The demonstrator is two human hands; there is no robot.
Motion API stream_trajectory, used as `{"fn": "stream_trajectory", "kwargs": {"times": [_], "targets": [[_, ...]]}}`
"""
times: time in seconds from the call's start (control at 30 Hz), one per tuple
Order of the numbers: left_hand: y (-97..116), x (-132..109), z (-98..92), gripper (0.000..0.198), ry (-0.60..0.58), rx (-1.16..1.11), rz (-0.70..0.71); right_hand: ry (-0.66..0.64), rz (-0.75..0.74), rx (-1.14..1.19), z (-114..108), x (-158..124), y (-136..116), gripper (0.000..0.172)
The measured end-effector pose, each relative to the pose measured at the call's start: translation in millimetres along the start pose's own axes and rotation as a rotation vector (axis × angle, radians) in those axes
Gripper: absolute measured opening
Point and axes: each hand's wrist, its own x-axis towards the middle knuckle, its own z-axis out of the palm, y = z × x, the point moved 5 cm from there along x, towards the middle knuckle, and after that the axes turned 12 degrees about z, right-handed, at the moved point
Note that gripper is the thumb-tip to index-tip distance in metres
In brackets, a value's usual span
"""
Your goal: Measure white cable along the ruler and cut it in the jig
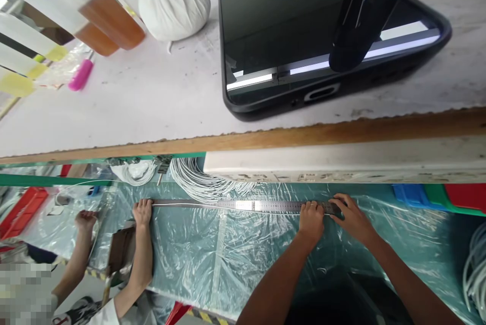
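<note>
Both the left hand (pixel 311 219) and right hand (pixel 351 216) pressed flat on the steel ruler (pixel 258 206), grasping nothing. It looked stiff, thin, probably slippery on plastic; best held at its ends.

No words, brand names or signs are showing clearly enough to be read anywhere in this view. The steel ruler (pixel 261 206) lying along the far side of the surface is carrying fine graduation marks and tiny numerals, but they are appearing too small and blurred to make out. The white front edge of the shelf (pixel 341 168) above it is bearing faint dark marks that might be writing, and these are staying illegible as well.
</note>
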Motion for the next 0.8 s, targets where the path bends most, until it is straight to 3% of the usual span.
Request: {"fn": "stream_trajectory", "kwargs": {"times": [0.8], "targets": [[-2.3,3.2,4.4,0.02,0.032,0.011,-0.003,-0.032,0.026,0.053,-1.7,3.6,-1.4,0.032]]}}
